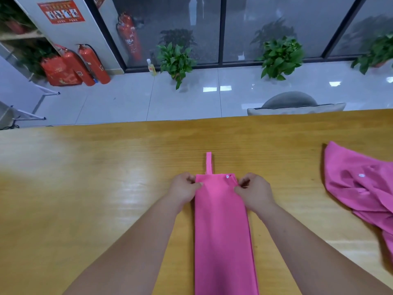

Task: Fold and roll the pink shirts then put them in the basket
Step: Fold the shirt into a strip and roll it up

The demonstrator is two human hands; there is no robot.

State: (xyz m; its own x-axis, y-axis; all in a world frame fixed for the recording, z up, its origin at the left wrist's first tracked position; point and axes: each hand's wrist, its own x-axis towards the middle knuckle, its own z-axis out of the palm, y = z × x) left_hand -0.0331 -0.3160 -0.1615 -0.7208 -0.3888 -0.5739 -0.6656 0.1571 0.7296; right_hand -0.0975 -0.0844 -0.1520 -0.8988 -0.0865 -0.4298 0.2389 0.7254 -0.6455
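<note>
The left hand [184, 189] and right hand [255, 191] pinched far corners of the narrow folded pink cloth shirt [221, 226]. Judged light, limp; hold both edges.

Both hands, left hand [184, 188] and right hand [254, 191], pinch the folded pink shirt [222, 231].

wooden table [106, 167], folded pink shirt [221, 231] at centre, crumpled pink shirt [361, 188] at right edge

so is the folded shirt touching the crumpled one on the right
Apart. The head view shows bare table between the folded shirt and the crumpled shirt.
</note>
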